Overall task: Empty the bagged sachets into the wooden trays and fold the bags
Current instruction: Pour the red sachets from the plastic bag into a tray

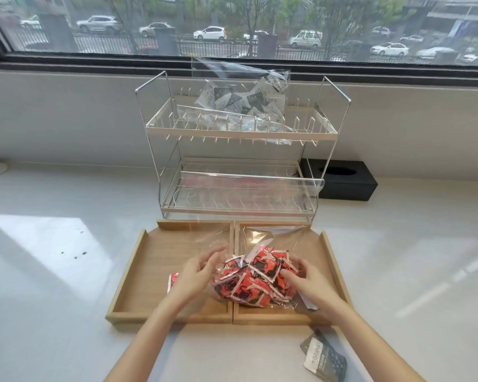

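Note:
A clear plastic bag [260, 241] full of red sachets [255, 279] rests across the divider of two wooden trays, the left tray [138, 260] and the right tray [333, 260]. My left hand [196, 271] presses the bag's left side with fingers spread. On the bag's right side, my right hand [305, 279] grips the plastic. One loose red sachet [173, 281] lies in the left tray, partly hidden by my left hand. A second clear bag of grey and white sachets [243, 97] stands on the top shelf of the wire rack [240, 133].
The rack stands just behind the trays, its lower shelf [240, 199] holding clear plastic. A black tissue box [345, 180] sits at the rack's right. A loose grey sachet [324, 357] lies on the white counter near the front edge. A window spans the back wall.

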`<act>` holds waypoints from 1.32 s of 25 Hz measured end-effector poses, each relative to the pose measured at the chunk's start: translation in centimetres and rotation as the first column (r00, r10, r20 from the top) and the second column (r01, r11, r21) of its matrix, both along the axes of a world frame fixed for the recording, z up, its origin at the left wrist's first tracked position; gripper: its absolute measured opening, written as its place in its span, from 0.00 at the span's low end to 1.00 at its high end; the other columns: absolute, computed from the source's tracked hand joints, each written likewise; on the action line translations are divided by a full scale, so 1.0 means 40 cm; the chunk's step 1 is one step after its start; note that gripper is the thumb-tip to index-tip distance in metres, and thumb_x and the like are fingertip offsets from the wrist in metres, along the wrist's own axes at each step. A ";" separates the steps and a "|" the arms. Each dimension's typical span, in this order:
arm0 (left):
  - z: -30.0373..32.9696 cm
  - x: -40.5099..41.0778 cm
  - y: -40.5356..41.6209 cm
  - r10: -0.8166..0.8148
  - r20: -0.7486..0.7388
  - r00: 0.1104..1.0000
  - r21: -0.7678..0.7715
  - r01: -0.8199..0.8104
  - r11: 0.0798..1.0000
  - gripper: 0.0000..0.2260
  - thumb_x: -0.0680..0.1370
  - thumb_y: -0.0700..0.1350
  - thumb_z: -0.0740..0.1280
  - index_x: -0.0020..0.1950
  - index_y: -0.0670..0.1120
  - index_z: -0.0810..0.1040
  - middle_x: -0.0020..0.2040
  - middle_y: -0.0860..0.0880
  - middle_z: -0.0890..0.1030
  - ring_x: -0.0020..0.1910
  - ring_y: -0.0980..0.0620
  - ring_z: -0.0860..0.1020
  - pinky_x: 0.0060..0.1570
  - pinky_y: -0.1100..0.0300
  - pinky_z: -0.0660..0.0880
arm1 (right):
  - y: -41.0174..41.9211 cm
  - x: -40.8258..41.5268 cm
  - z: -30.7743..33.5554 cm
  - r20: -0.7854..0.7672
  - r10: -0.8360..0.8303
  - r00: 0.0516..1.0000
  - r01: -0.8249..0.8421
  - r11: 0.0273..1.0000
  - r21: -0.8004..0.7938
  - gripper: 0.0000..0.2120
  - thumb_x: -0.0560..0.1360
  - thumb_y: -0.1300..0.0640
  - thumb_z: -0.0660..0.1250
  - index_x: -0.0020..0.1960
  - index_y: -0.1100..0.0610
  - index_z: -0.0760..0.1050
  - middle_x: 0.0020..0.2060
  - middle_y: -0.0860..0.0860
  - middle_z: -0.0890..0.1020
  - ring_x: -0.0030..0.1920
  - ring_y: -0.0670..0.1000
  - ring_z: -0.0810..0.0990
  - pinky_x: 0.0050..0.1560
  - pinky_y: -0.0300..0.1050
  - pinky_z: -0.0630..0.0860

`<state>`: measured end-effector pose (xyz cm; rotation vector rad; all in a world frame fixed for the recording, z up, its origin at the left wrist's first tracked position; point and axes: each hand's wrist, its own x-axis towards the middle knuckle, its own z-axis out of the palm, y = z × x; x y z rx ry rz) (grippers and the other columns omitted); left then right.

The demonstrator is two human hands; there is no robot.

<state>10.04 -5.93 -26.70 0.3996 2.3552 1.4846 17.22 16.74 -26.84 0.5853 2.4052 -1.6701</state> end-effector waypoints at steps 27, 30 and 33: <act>0.143 0.025 0.035 0.068 -0.220 0.973 0.245 -0.013 0.969 0.10 0.71 0.46 0.63 0.52 0.55 0.72 0.50 0.57 0.77 0.49 0.60 0.76 0.50 0.67 0.71 | -0.038 -0.170 0.335 -0.481 0.496 0.723 -0.148 0.791 0.594 0.05 0.73 0.61 0.65 0.47 0.57 0.80 0.43 0.49 0.82 0.46 0.45 0.78 0.55 0.39 0.74; 0.173 0.016 0.051 0.130 -0.280 0.951 0.260 -0.055 0.964 0.07 0.74 0.49 0.65 0.51 0.55 0.74 0.51 0.57 0.78 0.51 0.57 0.77 0.52 0.63 0.73 | -0.032 -0.141 0.336 -0.486 0.488 0.725 -0.140 0.795 0.590 0.05 0.73 0.61 0.66 0.47 0.58 0.80 0.44 0.51 0.83 0.43 0.42 0.77 0.49 0.26 0.70; 0.197 0.013 0.061 0.222 -0.282 0.933 0.338 -0.120 0.933 0.06 0.75 0.42 0.63 0.45 0.52 0.77 0.43 0.54 0.81 0.43 0.55 0.80 0.44 0.68 0.74 | -0.028 -0.101 0.339 -0.419 0.548 0.724 -0.255 0.777 0.576 0.04 0.74 0.60 0.66 0.46 0.56 0.79 0.39 0.45 0.80 0.39 0.39 0.77 0.45 0.24 0.69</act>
